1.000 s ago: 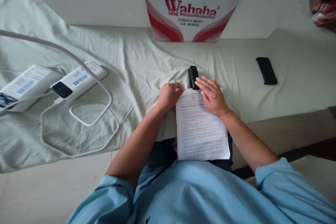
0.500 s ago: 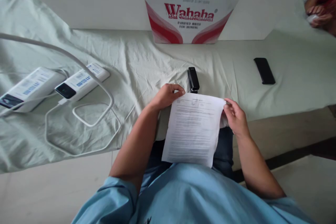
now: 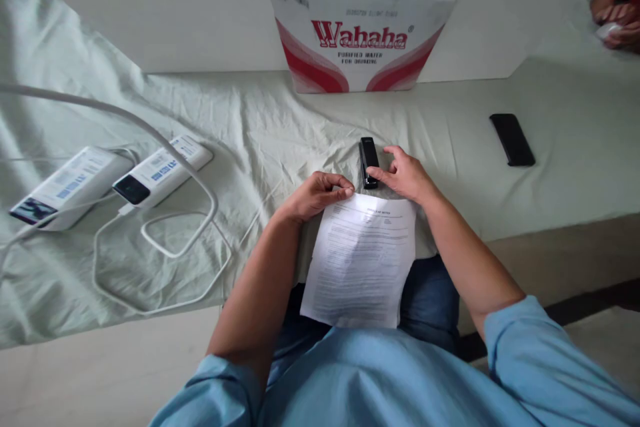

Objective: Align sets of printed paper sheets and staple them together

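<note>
2 hands meet: left hand (image 3: 315, 195) pinches paper (image 3: 360, 260) (top corner), right hand (image 3: 405, 177) touches stapler (image 3: 369, 161).

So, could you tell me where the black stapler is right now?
The black stapler lies mid-frame on the sheet, just beyond the paper's top edge, the right hand touching its near end.

The stapler (image 3: 369, 162) was black, the printed sheet (image 3: 360, 260) white with dark text. A pale green cloth (image 3: 280, 127) covered the tabletop. The carton (image 3: 357, 33) showed red swirls; the phone (image 3: 512, 139) was black.
</note>
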Tool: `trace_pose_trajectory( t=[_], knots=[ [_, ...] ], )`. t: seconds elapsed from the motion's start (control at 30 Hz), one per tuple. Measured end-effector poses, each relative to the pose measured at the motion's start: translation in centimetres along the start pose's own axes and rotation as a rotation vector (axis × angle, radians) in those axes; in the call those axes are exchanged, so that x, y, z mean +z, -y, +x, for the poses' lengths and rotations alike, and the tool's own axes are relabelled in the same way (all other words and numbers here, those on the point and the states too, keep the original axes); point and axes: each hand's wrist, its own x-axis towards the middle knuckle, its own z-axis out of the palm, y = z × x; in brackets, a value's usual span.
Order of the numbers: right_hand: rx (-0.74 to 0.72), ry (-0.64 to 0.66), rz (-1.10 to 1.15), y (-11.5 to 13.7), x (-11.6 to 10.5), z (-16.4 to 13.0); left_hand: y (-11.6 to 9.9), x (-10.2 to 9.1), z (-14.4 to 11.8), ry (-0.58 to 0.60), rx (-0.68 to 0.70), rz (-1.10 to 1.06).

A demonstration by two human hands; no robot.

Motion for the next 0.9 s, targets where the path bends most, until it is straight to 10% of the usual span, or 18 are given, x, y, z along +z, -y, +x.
trace_pose_trajectory(
  t=[0.53,0.7,0.9],
  knots=[
    [-0.030,-0.101,-0.380,4.8,0.1,8.8,-0.6,0.2,0.4,0.048,-0.062,0.017],
    [-0.067,-0.216,-0.026,2.4,-0.8,12.1,-0.5,0.1,0.1,-0.035,-0.009,0.104],
    [0.007,0.000,0.679,-1.2,-3.4,5.5,-1.4,0.0,-0.2,-0.190,0.083,0.126]
  ],
)
